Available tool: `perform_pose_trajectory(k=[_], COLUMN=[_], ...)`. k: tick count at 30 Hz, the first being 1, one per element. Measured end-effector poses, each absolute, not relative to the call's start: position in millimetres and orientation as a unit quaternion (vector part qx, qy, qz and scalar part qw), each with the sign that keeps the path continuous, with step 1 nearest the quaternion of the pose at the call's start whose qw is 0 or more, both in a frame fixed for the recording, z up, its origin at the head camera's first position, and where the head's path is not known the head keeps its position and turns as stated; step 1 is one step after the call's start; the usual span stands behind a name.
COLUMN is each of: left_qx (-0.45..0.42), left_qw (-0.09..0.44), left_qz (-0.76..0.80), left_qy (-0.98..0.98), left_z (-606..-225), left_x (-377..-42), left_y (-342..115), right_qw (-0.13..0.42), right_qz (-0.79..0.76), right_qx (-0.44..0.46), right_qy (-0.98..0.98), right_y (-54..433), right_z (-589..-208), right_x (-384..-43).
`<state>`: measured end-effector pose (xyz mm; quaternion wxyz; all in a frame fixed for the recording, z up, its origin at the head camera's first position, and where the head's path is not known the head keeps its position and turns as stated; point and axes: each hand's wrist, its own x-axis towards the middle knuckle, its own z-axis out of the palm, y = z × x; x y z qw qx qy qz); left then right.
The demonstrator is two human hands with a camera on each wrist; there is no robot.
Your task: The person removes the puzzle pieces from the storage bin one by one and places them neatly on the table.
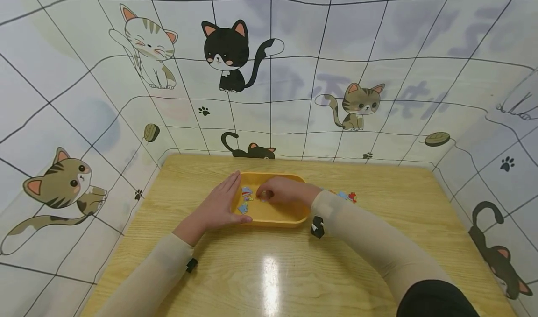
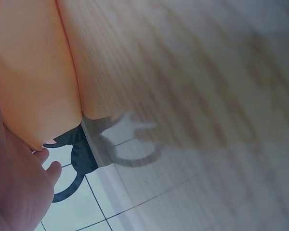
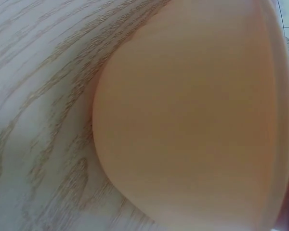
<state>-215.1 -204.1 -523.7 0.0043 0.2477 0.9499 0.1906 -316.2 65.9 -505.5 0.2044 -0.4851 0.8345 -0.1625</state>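
Observation:
A yellow-orange plastic tray (image 1: 275, 223) with rounded corners lies on the wooden table. Inside its left end are several small, flat, colourful pieces (image 1: 244, 208). My left hand (image 1: 218, 207) rests against the tray's left end, fingers straight along the side and thumb at the front corner. Reaching over the right end, my right hand (image 1: 281, 190) has its fingers curled down inside the tray beside the pieces; I cannot tell whether they pinch one. In the left wrist view, the hand lies by the tray's wall (image 2: 33, 62). The right wrist view is mostly filled by the tray's outer wall (image 3: 183, 115).
More small colourful pieces (image 1: 348, 196) lie on the table right of the tray, partly hidden behind the right forearm. A wall covering (image 1: 290, 79) with cartoon cats and grid lines encloses the back and sides of the table (image 1: 235, 270).

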Motion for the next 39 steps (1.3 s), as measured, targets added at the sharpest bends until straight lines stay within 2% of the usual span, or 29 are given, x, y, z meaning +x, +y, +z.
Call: perform_pose_trajectory(k=[16, 20, 26, 39], left_qx=[0.244, 0.247, 0.245, 0.244], left_qw=[0.006, 0.007, 0.013, 0.010], left_qz=[0.193, 0.190, 0.188, 0.190], left_qy=[0.950, 0.950, 0.951, 0.951], left_z=[-528.3, -529.8, -531.5, -529.0], left_x=[-216.2, -216.5, -216.9, -217.1], left_y=[-204.3, -204.6, -205.1, -204.4], right_qw=[0.201, 0.214, 0.232, 0.234], right_qz=[-0.200, -0.201, -0.204, -0.211], right_qx=[-0.451, -0.447, -0.454, -0.462], right_qy=[0.846, 0.845, 0.836, 0.829], right_y=[70.7, 74.7, 75.0, 73.4], right_z=[-512.8, -513.7, -507.7, -502.8], right_x=[-315.1, -315.6, -314.0, -311.8])
